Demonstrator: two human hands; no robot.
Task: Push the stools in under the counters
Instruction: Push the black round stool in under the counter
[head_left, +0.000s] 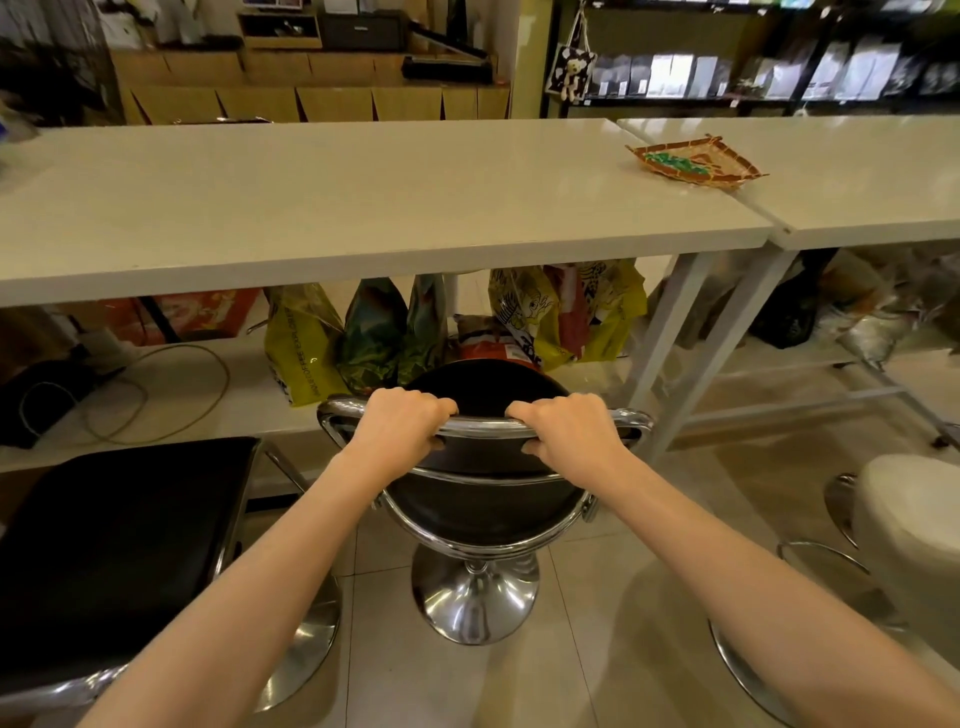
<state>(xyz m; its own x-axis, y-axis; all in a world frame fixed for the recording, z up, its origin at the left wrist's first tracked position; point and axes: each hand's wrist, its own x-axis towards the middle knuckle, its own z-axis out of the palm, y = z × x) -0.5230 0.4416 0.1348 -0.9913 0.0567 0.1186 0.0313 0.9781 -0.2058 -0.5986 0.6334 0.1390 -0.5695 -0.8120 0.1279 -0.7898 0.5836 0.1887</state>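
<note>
Holding the stool's (483, 499) shiny bar tight, the left hand (400, 421) and right hand (571, 428) could bump it into the bags (374, 332) under the counter (363, 208).

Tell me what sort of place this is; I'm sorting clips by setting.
Probably a small shop or café: a long white counter with chrome bar stools, shelves of packaged goods behind, and printed bags stored beneath.
</note>
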